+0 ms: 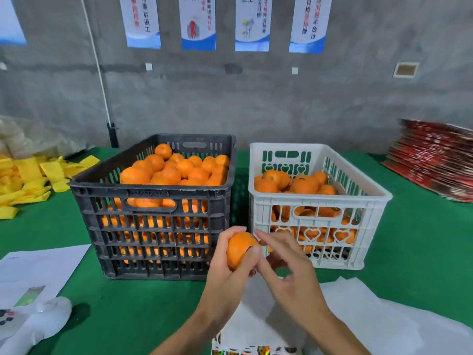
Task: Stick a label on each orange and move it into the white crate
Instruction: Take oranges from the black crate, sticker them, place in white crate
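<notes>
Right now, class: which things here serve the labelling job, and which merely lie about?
Job: held orange; left hand; right hand; black crate; white crate; label sheet.
Lying about: yellow strips; red stack; papers.

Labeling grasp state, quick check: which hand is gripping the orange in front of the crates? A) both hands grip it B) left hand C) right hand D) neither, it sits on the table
B: the left hand has its fingers wrapped around the orange, while the right hand only brings its fingertips to the fruit's upper right side, between the black crate and the white crate.
</notes>
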`<state>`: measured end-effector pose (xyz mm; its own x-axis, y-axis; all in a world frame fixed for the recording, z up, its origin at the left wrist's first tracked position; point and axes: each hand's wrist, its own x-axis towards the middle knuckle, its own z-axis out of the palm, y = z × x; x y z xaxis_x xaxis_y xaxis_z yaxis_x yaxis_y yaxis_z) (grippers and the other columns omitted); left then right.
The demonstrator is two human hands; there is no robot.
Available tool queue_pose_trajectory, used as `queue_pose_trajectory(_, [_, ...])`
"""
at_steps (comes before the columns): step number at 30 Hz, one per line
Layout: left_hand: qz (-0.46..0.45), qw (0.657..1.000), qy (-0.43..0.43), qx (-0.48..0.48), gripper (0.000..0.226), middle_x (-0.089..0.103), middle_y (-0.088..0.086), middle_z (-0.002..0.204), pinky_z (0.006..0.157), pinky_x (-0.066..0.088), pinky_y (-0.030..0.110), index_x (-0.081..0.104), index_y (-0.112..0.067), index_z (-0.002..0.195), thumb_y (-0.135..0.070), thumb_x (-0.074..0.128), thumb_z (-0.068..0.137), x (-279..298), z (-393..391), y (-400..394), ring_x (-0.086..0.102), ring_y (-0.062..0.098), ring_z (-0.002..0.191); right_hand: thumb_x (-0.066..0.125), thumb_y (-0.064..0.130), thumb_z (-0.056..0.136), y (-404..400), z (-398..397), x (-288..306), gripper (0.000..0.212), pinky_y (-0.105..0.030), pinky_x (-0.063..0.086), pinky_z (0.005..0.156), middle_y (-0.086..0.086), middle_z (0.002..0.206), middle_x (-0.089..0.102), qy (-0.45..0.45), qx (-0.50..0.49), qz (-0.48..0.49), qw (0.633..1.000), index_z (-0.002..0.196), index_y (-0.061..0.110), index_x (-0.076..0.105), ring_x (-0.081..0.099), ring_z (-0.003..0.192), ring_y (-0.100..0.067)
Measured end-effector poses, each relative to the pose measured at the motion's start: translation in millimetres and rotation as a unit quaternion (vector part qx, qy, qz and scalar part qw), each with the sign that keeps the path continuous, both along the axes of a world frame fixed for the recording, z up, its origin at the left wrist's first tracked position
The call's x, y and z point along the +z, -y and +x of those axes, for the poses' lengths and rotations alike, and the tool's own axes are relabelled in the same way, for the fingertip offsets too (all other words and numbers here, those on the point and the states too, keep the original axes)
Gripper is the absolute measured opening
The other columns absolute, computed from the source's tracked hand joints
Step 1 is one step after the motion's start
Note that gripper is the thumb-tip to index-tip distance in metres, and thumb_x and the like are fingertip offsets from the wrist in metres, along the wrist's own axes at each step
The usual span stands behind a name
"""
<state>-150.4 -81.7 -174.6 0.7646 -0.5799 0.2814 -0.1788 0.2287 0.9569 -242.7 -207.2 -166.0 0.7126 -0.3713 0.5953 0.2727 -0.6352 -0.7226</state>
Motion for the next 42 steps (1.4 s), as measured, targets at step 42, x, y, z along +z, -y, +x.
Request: queue_pose_trajectory(42, [-0.004, 0.879, 0.438, 0.187, 0.054, 0.054, -0.002, 0.131, 0.086, 0.048, 0.015, 0.059, -0.036, 0.138, -0.038, 0.078, 0.088, 137.0, 114.0, -13.3, 0.058, 0.014, 0.12, 0.06, 0.016, 0.103, 15.1, 56.4, 52.1, 0.031, -0.023, 0.052, 0.096, 0.018, 0.12, 0.07, 0.023, -0.029, 0.051, 0.998, 0.132, 0.025, 0.062, 0.064, 0.113, -0.003])
